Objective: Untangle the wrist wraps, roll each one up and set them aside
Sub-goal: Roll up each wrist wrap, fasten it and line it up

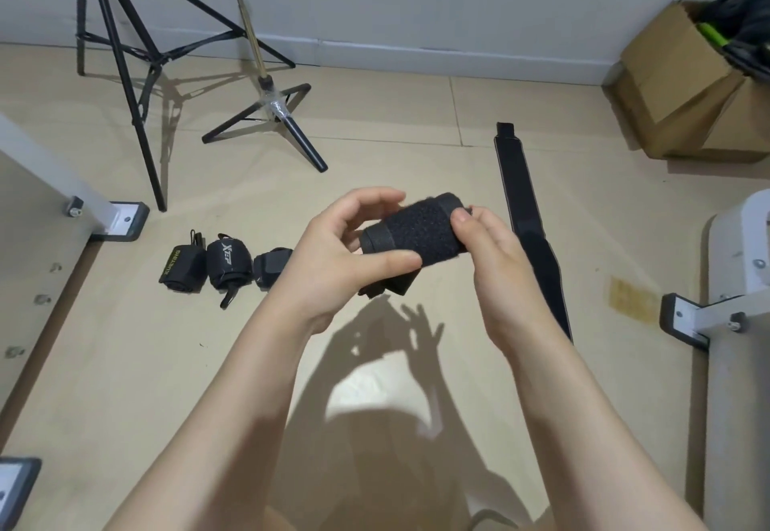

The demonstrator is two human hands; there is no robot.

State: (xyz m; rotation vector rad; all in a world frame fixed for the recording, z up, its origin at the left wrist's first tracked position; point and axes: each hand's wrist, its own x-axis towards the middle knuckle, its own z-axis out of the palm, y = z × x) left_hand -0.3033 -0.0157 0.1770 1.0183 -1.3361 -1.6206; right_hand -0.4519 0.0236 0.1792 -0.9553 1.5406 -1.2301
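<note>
Left hand (333, 255): grip closed round the near-left end of the rolled wrist wrap (416, 232), thumb laid across its front, fingers curled over the top. Right hand (487, 255): fingers wrapped round the far-right end, thumb tip pressing on the hook-and-loop face. Both grips are on the same roll, held in the air above the floor (375, 122), roughly centre of view.

Roll's long axis runs left-to-right, tilted slightly up toward the right. A short loose tail (389, 286) hangs below the roll, under the left thumb; judged: closing flap not yet pressed down, so the rolling step is near its end.

Three finished rolls (227, 266) lie in a row on the floor, down and to the left of the hands, touching or just beside one another. The left hand is the nearer one to that row; set-down likely goes that way.

One unrolled strap (525, 214) lies flat and straight on the floor just right of the right hand, long axis running away from the person. Judged: next to be rolled.
</note>
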